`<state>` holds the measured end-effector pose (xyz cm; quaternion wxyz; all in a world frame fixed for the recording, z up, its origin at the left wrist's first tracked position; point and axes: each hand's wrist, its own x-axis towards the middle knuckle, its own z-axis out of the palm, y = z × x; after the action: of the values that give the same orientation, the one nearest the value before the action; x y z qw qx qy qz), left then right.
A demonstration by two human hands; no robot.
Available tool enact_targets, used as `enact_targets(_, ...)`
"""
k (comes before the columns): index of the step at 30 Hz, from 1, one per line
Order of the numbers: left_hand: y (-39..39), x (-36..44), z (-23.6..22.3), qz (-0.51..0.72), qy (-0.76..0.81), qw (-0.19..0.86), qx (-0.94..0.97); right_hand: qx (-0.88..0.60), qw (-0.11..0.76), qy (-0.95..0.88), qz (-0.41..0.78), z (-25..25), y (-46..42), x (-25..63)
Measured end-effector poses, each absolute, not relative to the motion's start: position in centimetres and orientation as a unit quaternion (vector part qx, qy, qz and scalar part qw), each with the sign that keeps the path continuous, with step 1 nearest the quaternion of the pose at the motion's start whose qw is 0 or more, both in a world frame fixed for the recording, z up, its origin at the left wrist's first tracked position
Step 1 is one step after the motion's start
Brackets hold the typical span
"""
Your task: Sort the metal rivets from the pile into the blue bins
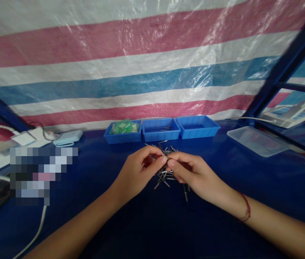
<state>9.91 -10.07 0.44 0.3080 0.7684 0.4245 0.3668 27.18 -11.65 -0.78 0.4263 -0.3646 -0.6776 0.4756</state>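
Note:
My left hand (138, 165) and my right hand (192, 169) meet above the middle of the table, thumbs and forefingers pinched close together. Between their fingertips is a thin metal pin (165, 157), mostly hidden by the fingers. Right below and behind the hands lies a loose pile of slim metal pins (165, 176), some with a thicker end, pointing every way. One stray pin (186, 196) lies at the near right side of the pile. A red string bracelet (246, 208) circles my right wrist.
Along the back stand a blue bin with green packets (124, 126), a middle blue bin (161, 136) holding a few pins, and a right blue bin (199, 132). A translucent lid (257, 141) lies right. A light-blue case (68, 138) and white cable (40, 226) are left.

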Motion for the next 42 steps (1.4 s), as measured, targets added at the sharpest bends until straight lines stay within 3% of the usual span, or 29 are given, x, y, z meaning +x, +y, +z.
enact_targets(13, -10.2, 9.8, 0.7, 0.365, 0.409, 0.279, 0.788, -0.386, 0.424, -0.561, 0.597, -1.1, -11.6, 26.8)
enact_targets(24, -9.9, 10.1, -0.2, 0.362, 0.423, 0.367, 0.745, -0.393, 0.480, -0.586, 0.521, -1.4, -11.2, 27.1)
enact_targets(28, -9.6, 10.2, -0.3, 0.354, 0.429, 0.409, 0.724, -0.372, 0.502, -0.657, 0.423, -1.5, -11.5, 27.2)
enact_targets(36, -9.4, 10.0, -0.4, 0.353, 0.381, 0.491, 0.699, -0.319, 0.416, -0.851, 0.021, -0.4, -11.7, 28.2)
enact_targets(39, -9.2, 10.0, -0.6, 0.418, 0.400, 0.495, 0.649, -0.356, 0.369, -0.854, -0.087, 0.4, -10.0, 28.6)
enact_targets(42, -8.5, 9.5, -0.7, 0.452, 0.422, 0.473, 0.627, -0.446, 0.358, -0.812, -0.118, 1.1, -6.9, 28.9)
